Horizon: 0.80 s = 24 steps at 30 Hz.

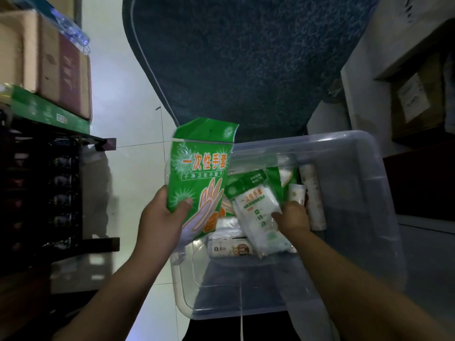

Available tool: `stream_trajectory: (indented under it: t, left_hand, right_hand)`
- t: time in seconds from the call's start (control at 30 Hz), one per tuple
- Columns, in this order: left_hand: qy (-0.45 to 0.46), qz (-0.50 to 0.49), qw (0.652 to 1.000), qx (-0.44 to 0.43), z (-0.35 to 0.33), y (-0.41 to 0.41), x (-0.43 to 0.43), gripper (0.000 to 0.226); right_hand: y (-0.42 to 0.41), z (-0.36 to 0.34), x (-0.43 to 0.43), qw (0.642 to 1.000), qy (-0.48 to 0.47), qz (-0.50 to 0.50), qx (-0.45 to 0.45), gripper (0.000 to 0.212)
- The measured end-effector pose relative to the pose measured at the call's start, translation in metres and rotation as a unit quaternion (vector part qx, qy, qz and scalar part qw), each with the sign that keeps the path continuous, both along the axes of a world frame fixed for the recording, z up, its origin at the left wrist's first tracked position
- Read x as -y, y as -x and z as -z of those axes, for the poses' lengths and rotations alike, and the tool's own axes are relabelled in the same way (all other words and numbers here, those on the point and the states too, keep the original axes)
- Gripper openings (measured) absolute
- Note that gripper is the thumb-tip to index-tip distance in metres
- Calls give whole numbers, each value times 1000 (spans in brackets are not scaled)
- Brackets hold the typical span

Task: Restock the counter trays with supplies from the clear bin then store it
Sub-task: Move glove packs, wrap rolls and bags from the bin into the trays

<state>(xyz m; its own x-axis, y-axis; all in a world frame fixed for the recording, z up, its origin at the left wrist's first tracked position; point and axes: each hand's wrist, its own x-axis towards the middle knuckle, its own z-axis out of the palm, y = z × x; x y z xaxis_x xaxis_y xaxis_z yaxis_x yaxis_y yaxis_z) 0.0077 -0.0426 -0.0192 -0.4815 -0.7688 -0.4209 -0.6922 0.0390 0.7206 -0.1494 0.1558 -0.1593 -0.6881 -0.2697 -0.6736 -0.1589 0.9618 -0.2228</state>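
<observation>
Head view: two packs gripped
Your left hand (162, 217) grips the green pack (199, 168) by its lower corner, held clear for carrying; your right hand (293, 217) pinches the white pack (258, 212), rolls (311, 193) just beyond it, inside the bin (357, 168)

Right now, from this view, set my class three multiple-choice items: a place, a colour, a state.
1. Where is the right hand? A inside the clear bin; B left of it; C under it.
2. The large packet's main colour? A red; B green; C blue.
3. The left hand is: A open; B gripping the large packet; C a bare fist.
Key: 1 A, it grips a white packet among the supplies inside; 2 B, green print covers it; 3 B, the thumb pinches its lower part.
</observation>
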Motion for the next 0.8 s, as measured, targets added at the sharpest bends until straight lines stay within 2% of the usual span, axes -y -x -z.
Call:
stream_trajectory:
  t: [0.07,0.13,0.23,0.33,0.5,0.63,0.73,0.8]
  left_hand:
    - [-4,16,1000,9,-1,-2,-2,15]
    - [-12,29,999,17,-4,-2,-5,13]
    - [-36,34,999,21,-13,0,-13,18]
    - [-34,50,997,38,-28,5,-23,18]
    - [-67,77,994,-36,-85,24,-45,33]
    - [-161,110,972,-129,-133,42,-58,24]
    - [-207,132,956,-163,-155,53,-65,16]
    - [-217,161,947,-175,-166,60,-74,25]
  right_hand:
    - [-6,-11,0,997,46,51,38,20]
    - [-12,-30,1,990,97,98,37,14]
    - [-21,-77,5,981,138,133,-12,18]
    - [-33,-132,15,955,212,195,-72,18]
    - [-51,-222,39,910,324,231,-121,19]
    - [-59,-266,42,877,419,222,-74,16]
    - [-59,-295,29,856,464,207,-93,17]
    - [-56,-308,15,837,485,226,-113,24]
